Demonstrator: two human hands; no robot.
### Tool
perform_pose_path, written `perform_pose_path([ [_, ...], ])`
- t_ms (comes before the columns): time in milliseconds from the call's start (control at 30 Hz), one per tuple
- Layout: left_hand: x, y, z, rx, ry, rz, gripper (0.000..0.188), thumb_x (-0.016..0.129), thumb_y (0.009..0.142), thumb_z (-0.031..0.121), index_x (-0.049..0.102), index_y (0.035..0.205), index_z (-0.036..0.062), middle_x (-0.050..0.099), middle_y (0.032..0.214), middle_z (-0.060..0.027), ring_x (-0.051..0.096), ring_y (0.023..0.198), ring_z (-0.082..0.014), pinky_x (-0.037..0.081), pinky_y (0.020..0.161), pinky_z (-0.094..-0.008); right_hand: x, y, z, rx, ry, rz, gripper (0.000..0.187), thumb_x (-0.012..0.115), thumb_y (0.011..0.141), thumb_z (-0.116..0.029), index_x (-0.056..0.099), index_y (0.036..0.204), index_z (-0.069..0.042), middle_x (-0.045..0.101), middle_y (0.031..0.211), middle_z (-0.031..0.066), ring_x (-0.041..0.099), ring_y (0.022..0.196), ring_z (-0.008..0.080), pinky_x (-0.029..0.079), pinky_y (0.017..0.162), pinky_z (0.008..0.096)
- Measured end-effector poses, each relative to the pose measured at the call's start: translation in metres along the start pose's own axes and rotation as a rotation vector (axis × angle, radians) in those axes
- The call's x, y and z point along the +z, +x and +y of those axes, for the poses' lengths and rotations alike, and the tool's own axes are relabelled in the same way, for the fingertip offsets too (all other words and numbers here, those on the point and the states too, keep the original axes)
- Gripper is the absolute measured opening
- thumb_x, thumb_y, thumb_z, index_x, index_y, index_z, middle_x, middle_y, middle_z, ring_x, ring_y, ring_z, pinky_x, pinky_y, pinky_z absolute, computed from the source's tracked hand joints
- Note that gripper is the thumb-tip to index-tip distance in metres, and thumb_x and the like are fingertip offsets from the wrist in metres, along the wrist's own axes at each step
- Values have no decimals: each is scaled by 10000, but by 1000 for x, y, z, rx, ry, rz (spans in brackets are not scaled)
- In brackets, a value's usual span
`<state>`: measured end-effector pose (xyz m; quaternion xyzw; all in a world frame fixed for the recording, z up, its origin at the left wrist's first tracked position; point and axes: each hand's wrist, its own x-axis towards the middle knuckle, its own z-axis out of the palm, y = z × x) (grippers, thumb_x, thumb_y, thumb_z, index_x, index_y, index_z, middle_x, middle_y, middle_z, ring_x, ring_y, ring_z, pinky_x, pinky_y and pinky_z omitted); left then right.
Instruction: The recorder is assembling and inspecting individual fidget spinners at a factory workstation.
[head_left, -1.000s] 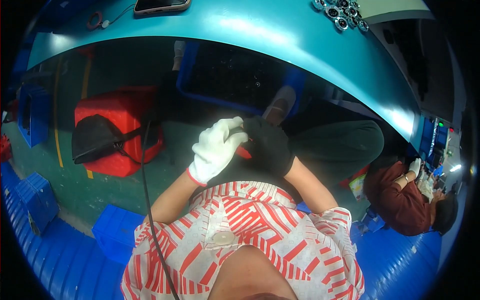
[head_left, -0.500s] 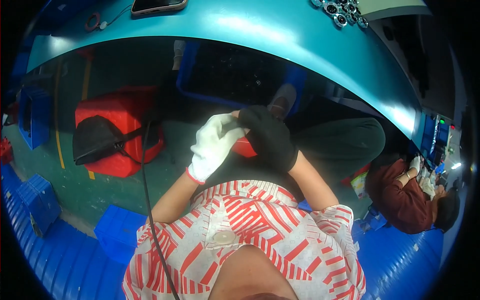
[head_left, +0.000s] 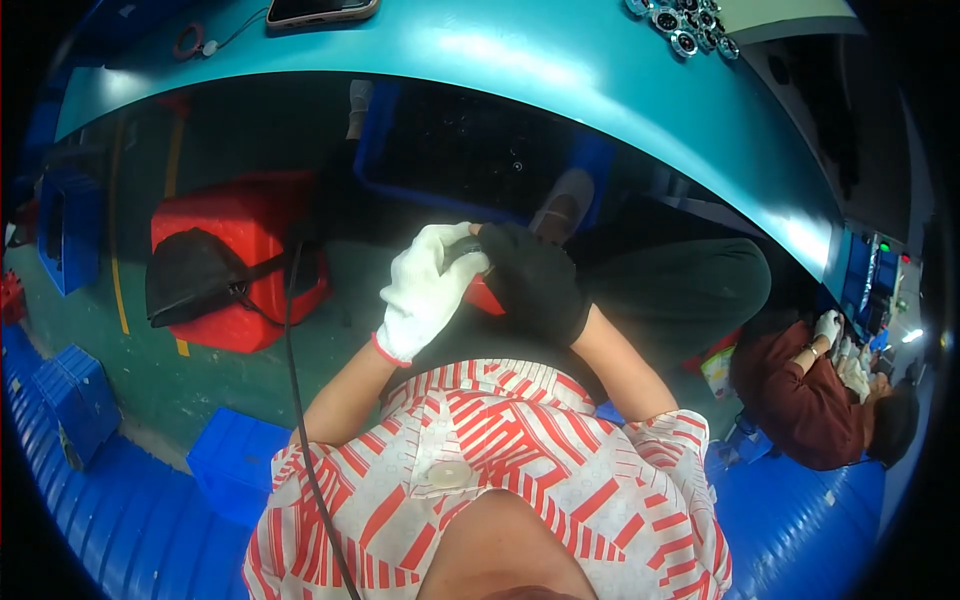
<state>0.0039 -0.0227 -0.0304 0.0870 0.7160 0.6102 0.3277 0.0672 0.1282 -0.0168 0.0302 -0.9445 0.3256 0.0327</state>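
My left hand [head_left: 425, 292], in a white knit glove with a red cuff, is closed with thumb and fingers pinching a small dark part [head_left: 466, 246]. Its kind is mostly hidden by the gloves. My right hand [head_left: 535, 285], in a black glove with a bare fingertip showing, is curled against the same part from the other side. Both hands meet above my lap. Below them shows a bit of something red [head_left: 484, 297]. On the table lies a cluster of small round shiny parts [head_left: 686, 28] with dark centres.
A turquoise table [head_left: 480, 55] curves ahead, with a phone [head_left: 320, 10] on it. Beneath stands a blue bin [head_left: 375, 165]. A red stool [head_left: 235, 315] with a black bag [head_left: 190, 280] is at left. A cable [head_left: 297, 390] hangs nearby. Another person [head_left: 805, 400] works at right.
My right hand has shifted slightly left and down. My left fingers have parted a little from it, so the small dark part between the hands now shows.
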Motion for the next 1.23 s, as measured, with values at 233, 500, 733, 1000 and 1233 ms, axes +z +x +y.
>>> perform_pose_path([
  [233,-3,3,-10,-115,-206,-45,336,612,832,0,519,1145,-80,636,998,-154,647,847,-170,528,768,-263,-1,-1,-2,65,241,25,363,640,779,-39,567,1135,-40,619,919,136,631,794,288,513,657,337],
  [500,-11,5,-8,-171,-419,-177,392,573,866,21,461,1222,-100,615,1043,-169,647,875,-186,545,799,-291,-5,-2,5,167,456,-71,454,668,798,-92,532,1230,-57,624,983,148,640,857,279,503,738,313],
  [733,-11,6,-18,-298,-522,-211,371,591,863,21,492,1206,-81,613,1045,-132,638,826,-161,541,786,-259,-3,-5,2,72,95,-57,427,727,763,-205,570,1137,-73,635,995,113,651,826,259,511,661,332],
  [1000,-1,-2,-15,-155,-200,-91,343,602,855,23,533,1178,-69,635,1003,-125,632,797,-146,534,726,-243,0,-6,1,49,69,-60,369,731,750,-197,578,1057,-60,649,953,123,653,799,275,513,648,337],
  [1233,-12,5,-13,-198,-223,-194,355,585,874,52,521,1206,-57,639,1028,-122,630,808,-154,520,733,-233,7,-7,-1,130,202,-53,429,728,779,-253,572,1130,-62,652,1004,155,662,817,282,523,666,341],
])
